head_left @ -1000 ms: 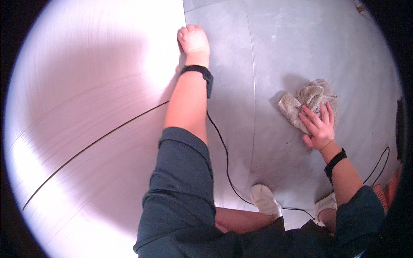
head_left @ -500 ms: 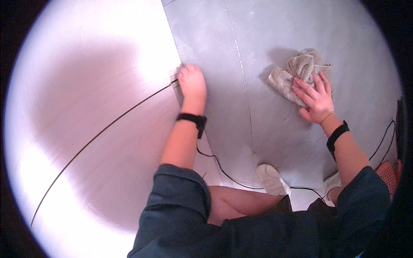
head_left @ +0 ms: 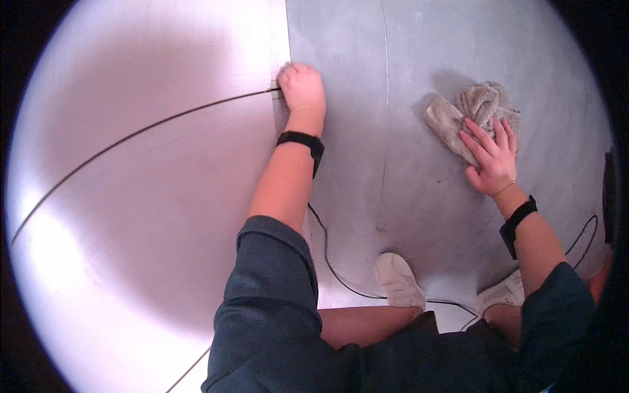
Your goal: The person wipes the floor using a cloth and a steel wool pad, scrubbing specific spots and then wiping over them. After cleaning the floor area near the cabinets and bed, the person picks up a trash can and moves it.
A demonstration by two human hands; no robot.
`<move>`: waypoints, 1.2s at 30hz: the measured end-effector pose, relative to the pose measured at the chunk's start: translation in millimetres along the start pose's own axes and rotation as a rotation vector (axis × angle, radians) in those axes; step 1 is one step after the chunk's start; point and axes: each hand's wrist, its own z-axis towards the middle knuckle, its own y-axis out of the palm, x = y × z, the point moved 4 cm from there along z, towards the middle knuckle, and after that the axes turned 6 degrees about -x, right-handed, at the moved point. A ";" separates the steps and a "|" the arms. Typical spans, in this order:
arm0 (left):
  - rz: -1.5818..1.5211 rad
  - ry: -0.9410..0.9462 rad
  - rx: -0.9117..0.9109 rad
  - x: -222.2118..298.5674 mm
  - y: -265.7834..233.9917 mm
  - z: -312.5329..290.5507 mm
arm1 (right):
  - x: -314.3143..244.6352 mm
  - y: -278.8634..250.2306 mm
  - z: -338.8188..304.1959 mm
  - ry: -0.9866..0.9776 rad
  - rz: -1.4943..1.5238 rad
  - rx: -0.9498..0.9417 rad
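The smooth grey floor (head_left: 419, 203), marked by a thin seam, fills most of the right half, and the pale, faintly grained panel (head_left: 196, 190) with a dark, curving joint line takes up the left; whether this panel lies flat or stands upright, I cannot tell. On the floor, at upper right, lies the crumpled, beige-brown fabric cloth (head_left: 480, 103). It is bunched and twisted, so its long axis is unclear, but a loose flap runs diagonally, its free end pointing up and left, away from the person. The right hand (head_left: 493, 157) rests on the cloth's near side, fingers extended and somewhat spread, not wrapped around it. The left hand (head_left: 303, 88) sits at the panel's edge, by the end of the joint line, with fingers curled; their tips are hidden, so I cannot tell whether they grip or merely lean. The step in hand looks like wiping the floor; the next move probably calls for steady pressure through the right hand as the cloth slides, with the left bracing.
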 end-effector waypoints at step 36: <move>-0.509 -0.133 -0.063 19.4 12.3 -211.6 | -28.0 -3.6 265.3 0.334 -0.171 0.033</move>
